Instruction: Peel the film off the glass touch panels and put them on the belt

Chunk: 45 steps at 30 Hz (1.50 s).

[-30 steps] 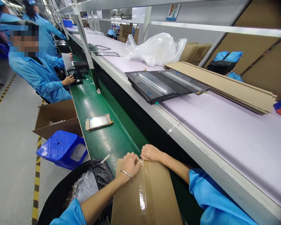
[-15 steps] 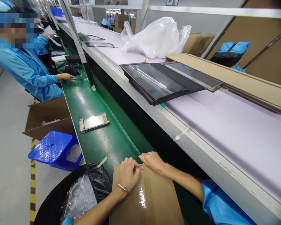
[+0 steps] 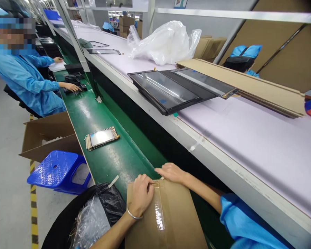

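A cardboard box (image 3: 178,221) sits at six o'clock in the view, a strip of clear tape (image 3: 159,216) running along its top. The left hand (image 3: 142,193) rests on the box towards its eleven o'clock corner, fingers bent at the far edge; one cannot tell whether they grip anything there. The right hand (image 3: 171,172) lies at the box's twelve o'clock edge, fingers bunched and pointing towards nine o'clock; whether they pinch the tape or the cardboard is impossible to make out. At nine o'clock, a small stack of screens (image 3: 101,137) lies on the green bench (image 3: 114,164). A blue stool (image 3: 50,169) stands at eight o'clock. At one o'clock, larger black-framed panels (image 3: 168,89) lie on a pale worktop (image 3: 254,141), jutting slightly over its edge
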Available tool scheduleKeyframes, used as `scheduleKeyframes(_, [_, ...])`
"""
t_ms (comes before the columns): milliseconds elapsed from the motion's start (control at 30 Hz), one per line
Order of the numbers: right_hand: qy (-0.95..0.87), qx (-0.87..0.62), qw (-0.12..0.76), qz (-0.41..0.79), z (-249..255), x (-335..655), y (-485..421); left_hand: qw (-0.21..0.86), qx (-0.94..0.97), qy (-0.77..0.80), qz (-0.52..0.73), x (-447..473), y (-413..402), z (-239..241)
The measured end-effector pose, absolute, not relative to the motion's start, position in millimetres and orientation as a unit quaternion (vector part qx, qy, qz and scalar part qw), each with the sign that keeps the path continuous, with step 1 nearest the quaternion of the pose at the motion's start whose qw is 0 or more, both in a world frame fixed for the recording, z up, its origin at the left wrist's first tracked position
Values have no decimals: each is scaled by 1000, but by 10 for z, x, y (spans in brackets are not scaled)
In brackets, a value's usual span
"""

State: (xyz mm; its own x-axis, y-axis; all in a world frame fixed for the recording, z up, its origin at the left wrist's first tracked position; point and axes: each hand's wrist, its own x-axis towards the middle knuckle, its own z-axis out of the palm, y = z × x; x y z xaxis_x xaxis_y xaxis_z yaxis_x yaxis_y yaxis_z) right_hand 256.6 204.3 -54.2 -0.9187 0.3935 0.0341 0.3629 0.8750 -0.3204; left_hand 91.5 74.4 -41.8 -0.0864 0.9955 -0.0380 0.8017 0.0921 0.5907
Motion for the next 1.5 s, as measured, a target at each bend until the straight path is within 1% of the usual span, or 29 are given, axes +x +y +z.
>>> scheduleKeyframes(200, [-950,-261,76,152,-424,2817,2036,215,659,700,173,919,719,-296])
scheduleKeyframes(367, [-883,-425,118,161,-303,2816,1705,230,693,678,78,931,826,-130])
scheduleKeyframes(433, [-863,-457,100,189,-260,2800,1510,249,708,660,37,934,926,-92])
scheduleKeyframes(533, [-850,-467,43,241,-213,2743,1273,277,722,634,-10,908,1061,-71])
scheduleKeyframes(667, [-827,-496,-10,265,-145,2609,1175,301,729,613,-34,824,1123,-92])
scheduleKeyframes(800, [-812,-519,-50,262,-26,2446,1190,303,725,618,-12,781,1084,-157])
scheduleKeyframes(967, [-804,-533,-113,240,167,2262,1101,285,715,635,62,788,1027,-231])
scheduleKeyframes(1067, [-787,-548,-159,234,246,2239,877,289,713,631,101,773,1029,-264])
scheduleKeyframes(1200, [-752,-575,-200,251,266,2338,307,304,708,623,138,735,1066,-322])
scheduleKeyframes(1333, [-700,-630,-206,266,194,2459,-409,329,704,606,172,692,1127,-367])
scheduleKeyframes(1500, [-600,-737,-156,270,20,2653,-1310,349,688,588,244,677,1195,-380])
